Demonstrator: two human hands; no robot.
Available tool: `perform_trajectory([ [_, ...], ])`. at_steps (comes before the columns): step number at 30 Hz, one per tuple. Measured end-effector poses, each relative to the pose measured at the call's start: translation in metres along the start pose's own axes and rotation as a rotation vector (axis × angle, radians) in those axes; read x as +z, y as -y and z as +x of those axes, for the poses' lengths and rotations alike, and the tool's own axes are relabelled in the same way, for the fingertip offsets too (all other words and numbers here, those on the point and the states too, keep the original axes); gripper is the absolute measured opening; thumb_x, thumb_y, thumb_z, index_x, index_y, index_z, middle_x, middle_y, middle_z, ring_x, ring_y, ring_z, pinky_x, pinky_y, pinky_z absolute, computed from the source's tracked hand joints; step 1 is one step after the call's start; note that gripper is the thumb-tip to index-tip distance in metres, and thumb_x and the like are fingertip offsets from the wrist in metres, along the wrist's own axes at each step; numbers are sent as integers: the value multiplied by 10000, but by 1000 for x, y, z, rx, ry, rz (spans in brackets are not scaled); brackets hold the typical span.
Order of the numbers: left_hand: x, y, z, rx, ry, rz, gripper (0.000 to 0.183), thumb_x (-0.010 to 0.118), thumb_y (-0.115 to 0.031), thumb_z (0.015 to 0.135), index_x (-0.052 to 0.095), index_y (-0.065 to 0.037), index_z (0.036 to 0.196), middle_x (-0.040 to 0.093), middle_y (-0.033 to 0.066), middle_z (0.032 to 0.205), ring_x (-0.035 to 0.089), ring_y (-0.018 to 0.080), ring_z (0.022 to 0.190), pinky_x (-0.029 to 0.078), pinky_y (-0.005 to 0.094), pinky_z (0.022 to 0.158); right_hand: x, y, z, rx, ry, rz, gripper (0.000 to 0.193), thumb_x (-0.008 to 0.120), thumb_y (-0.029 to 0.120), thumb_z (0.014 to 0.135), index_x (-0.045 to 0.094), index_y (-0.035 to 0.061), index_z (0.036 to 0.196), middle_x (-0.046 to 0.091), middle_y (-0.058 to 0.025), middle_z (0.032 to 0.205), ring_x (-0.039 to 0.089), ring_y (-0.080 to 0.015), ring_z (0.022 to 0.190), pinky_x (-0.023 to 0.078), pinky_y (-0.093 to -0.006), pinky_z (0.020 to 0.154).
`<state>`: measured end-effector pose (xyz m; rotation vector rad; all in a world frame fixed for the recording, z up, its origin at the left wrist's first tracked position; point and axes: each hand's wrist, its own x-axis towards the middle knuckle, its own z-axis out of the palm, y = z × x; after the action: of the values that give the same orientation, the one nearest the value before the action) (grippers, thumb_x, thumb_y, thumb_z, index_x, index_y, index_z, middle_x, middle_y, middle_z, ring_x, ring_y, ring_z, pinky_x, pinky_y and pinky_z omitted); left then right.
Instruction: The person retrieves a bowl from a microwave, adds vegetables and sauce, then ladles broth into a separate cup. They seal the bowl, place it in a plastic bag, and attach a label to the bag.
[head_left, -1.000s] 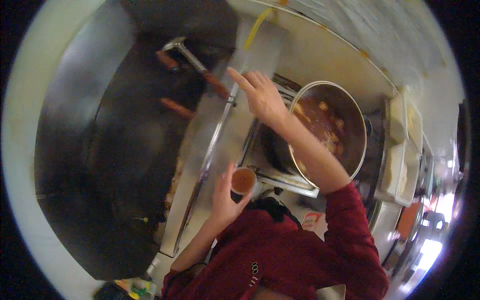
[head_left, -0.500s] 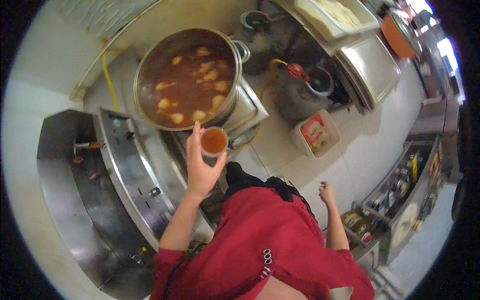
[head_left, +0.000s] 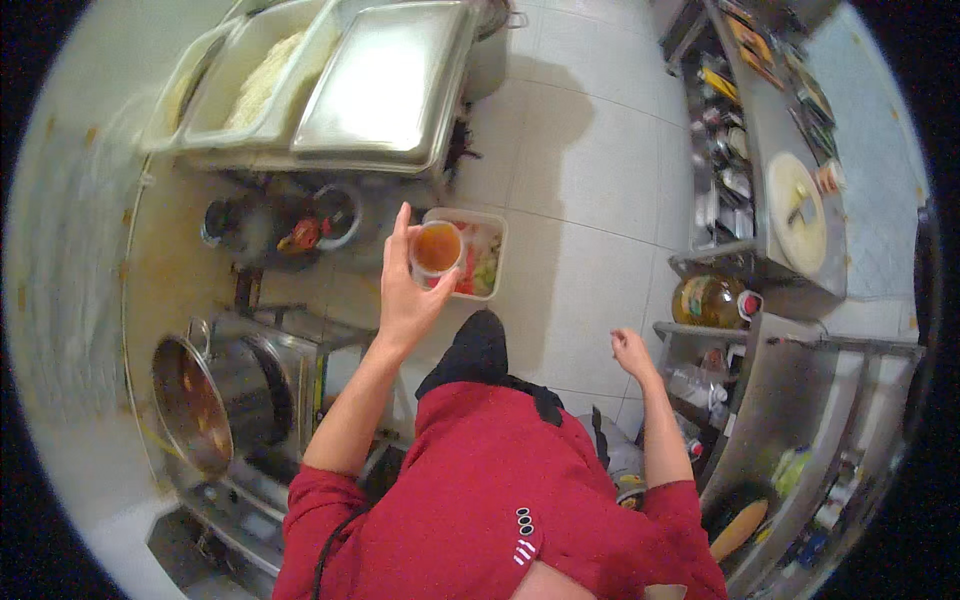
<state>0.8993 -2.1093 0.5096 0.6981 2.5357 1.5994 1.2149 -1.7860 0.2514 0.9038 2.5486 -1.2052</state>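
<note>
My left hand (head_left: 406, 300) is wrapped round a small clear plastic cup (head_left: 438, 248) of orange-brown liquid, thumb on one side and fingers on the other. Seen from above, the cup overlaps a white bin (head_left: 489, 219) with red and green scraps inside. My right hand (head_left: 629, 352) hangs over the floor at my right side, its fingers loosely curled with nothing showing in them. A big steel pot (head_left: 245, 395) of reddish-brown broth stands on a stove at the left.
A metal-lidded tray (head_left: 385, 80) and white tubs (head_left: 215, 115) of pale grains sit at the far left. Gas cylinders (head_left: 335, 215) stand below. On the right are a counter with a round white board (head_left: 797, 225), a jar (head_left: 705, 300) and shelves. Tiled floor (head_left: 590, 180) runs between.
My view has turned right, away from the pot, which now lies at the lower left. The cup stays in my left hand and is now above the bin. My right hand stays curled.
</note>
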Motion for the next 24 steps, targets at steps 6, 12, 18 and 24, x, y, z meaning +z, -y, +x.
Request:
perform_trajectory([
  [6,147,-33,124,144,185,38,963,798,-62,713,266,-96,1515,537,130,1240,522,254,1189,396,385,1059,-97,-27,67,202,-88,281,267,543,170,943,616,-18,1117,651,-99,846,637,-164,654,531,-305,587],
  [12,280,-68,265,270,320,27,1000,822,-78,684,269,-105,1517,541,114,1244,509,246,1102,439,369,938,-128,-132,68,498,-189,359,207,532,192,948,604,7,889,648,-100,716,622,-186,562,494,-311,523],
  [18,397,-114,423,362,423,50,1022,820,-75,684,242,-117,1525,535,122,1219,503,268,1092,439,376,936,-100,-143,64,1003,-92,672,288,641,262,756,697,-5,850,683,-203,795,670,-317,622,543,-453,613],
  [24,510,-108,585,383,510,79,983,787,-95,718,220,-105,1520,513,167,1189,474,330,1126,416,435,997,-133,-134,195,1004,25,588,310,630,273,822,679,-4,952,675,-192,823,662,-313,686,538,-449,630],
])
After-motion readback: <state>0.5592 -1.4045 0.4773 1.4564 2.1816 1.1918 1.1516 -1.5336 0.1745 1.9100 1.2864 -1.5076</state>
